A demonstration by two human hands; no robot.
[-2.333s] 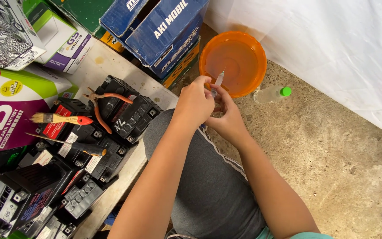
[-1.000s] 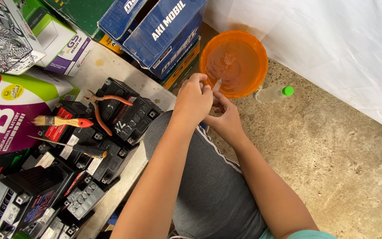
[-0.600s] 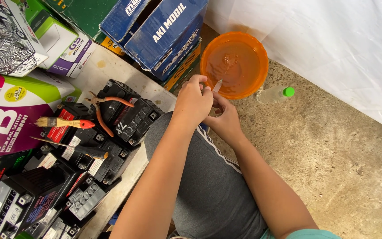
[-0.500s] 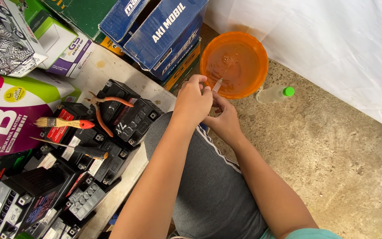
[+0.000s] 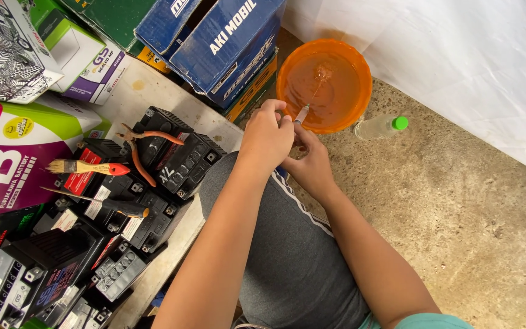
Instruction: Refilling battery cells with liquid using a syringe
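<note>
The fingers of the left hand [image 5: 267, 135] are curled together around the barrel of a syringe [image 5: 301, 113], whose clear tip projects past the knuckles and points into the basin [image 5: 348, 61]. A thin stream runs from the tip to the liquid surface. The right hand [image 5: 312, 164] lies under and just behind the left, touching it; its fingers are bent, but whether they grip the syringe cannot be determined, since the left hand covers them. The basin (orange, round, filled with liquid) stands on the concrete floor [image 5: 458, 201] just beyond both hands. A small clear bottle [image 5: 382, 127] with a green cap lies on its side, touching or nearly touching the basin rim on the right. A white sheet [image 5: 458, 55] hangs behind the basin. Blue cartons [image 5: 214, 30] stand to the left of the basin. Further left, black batteries [image 5: 171, 158] are grouped on a low surface. On them rest orange-handled pliers [image 5: 147, 143], a paintbrush [image 5: 86, 167] with a red handle, and a screwdriver [image 5: 101, 203]. Both forearms extend over the person's grey-clad knee [image 5: 287, 244].
</note>
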